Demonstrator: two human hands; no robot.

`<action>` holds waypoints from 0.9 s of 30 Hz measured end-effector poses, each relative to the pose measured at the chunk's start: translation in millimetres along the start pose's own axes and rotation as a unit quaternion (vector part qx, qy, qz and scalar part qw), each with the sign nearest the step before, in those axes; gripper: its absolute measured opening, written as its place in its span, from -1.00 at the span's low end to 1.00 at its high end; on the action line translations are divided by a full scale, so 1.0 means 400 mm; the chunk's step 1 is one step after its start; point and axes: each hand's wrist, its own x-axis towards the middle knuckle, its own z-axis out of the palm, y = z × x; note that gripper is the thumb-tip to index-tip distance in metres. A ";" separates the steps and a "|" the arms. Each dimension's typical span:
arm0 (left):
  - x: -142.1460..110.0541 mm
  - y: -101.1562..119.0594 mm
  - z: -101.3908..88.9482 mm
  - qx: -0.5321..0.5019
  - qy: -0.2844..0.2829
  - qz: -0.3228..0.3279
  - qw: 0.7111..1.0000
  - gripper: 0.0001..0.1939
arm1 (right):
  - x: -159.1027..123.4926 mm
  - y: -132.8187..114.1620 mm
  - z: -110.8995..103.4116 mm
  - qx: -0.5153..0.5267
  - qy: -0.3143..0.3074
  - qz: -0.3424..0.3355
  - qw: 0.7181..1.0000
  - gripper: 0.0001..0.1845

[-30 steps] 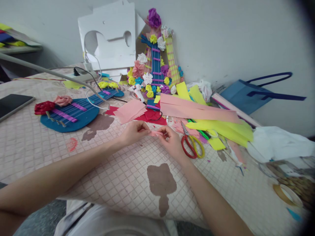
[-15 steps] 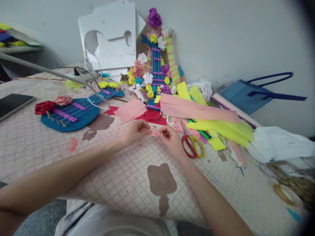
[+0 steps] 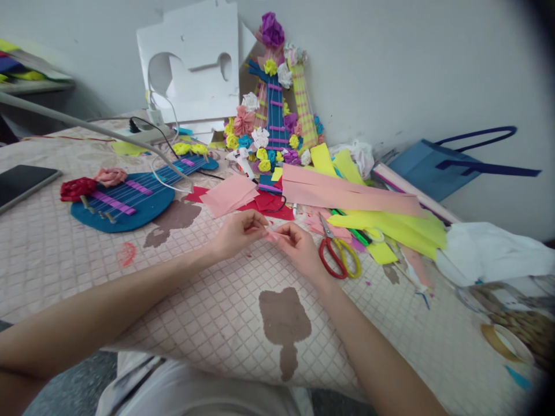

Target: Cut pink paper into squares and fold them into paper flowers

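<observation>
Between my fingertips is a small piece of pink crepe paper (image 3: 272,236), mostly hidden by the fingers. My left hand (image 3: 241,233) pinches its left end, and my right hand (image 3: 299,246) pinches the right end, the two nearly touching. Just beyond my left hand lies a stack of pink paper pieces (image 3: 229,195) on top of red paper (image 3: 271,203). Scissors (image 3: 336,254) with one red and one yellow handle rest open-bladed or nearly so beside my right hand; the blades point away.
A blue paper guitar (image 3: 130,202) with paper roses lies at left, near a phone (image 3: 26,186). Flower-covered guitars (image 3: 277,110) lean on the wall behind a glue gun (image 3: 243,163). Pink strips (image 3: 347,190) and yellow paper (image 3: 399,231) spread right. A cable (image 3: 99,127) crosses the left side.
My right hand has shifted slightly left, so the fingertips of both hands are closer together. Less of the pink paper shows between them. Nothing else on the table has moved.
</observation>
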 end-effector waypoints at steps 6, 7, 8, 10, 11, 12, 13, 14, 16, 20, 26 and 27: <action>-0.005 0.019 0.005 0.069 -0.016 -0.014 0.997 -0.75 | 0.000 0.004 0.003 -0.023 0.004 -0.011 1.000 -0.85; -0.006 0.025 0.005 0.091 -0.025 -0.021 0.995 -0.76 | 0.000 0.003 0.003 -0.021 0.003 -0.012 1.000 -0.85; -0.007 0.030 0.005 0.108 -0.035 -0.029 0.993 -0.78 | -0.001 0.002 0.004 -0.021 0.002 -0.011 1.000 -0.84; -0.009 0.040 0.004 0.123 -0.043 -0.045 0.990 -0.80 | -0.002 -0.002 0.005 -0.023 0.003 -0.007 1.000 -0.83; -0.009 0.043 0.003 0.123 -0.043 -0.050 0.990 -0.81 | -0.003 -0.004 0.004 -0.021 0.003 -0.004 1.000 -0.83; -0.008 0.044 0.002 0.121 -0.038 -0.054 0.990 -0.81 | -0.003 -0.006 0.004 -0.019 0.000 -0.002 1.000 -0.82; -0.007 0.044 0.000 0.118 -0.034 -0.055 0.991 -0.81 | -0.004 -0.009 0.003 -0.019 -0.003 -0.002 1.000 -0.82; -0.006 0.043 -0.001 0.113 -0.028 -0.054 0.992 -0.81 | -0.004 -0.010 0.001 -0.020 -0.007 -0.003 1.000 -0.82; -0.003 0.038 -0.004 0.105 -0.023 -0.054 0.993 -0.81 | -0.004 -0.011 -0.001 -0.026 -0.010 -0.001 1.000 -0.81; 0.000 0.027 -0.009 0.096 -0.022 -0.063 0.993 -0.82 | -0.001 -0.002 -0.005 -0.012 0.003 0.025 1.000 -0.77; 0.008 0.018 -0.017 0.068 -0.007 -0.083 0.994 -0.80 | -0.003 0.000 -0.022 0.038 -0.006 0.089 0.995 -0.70; 0.010 0.017 -0.018 0.066 -0.006 -0.086 0.994 -0.80 | -0.003 0.000 -0.026 0.038 -0.007 0.096 0.995 -0.69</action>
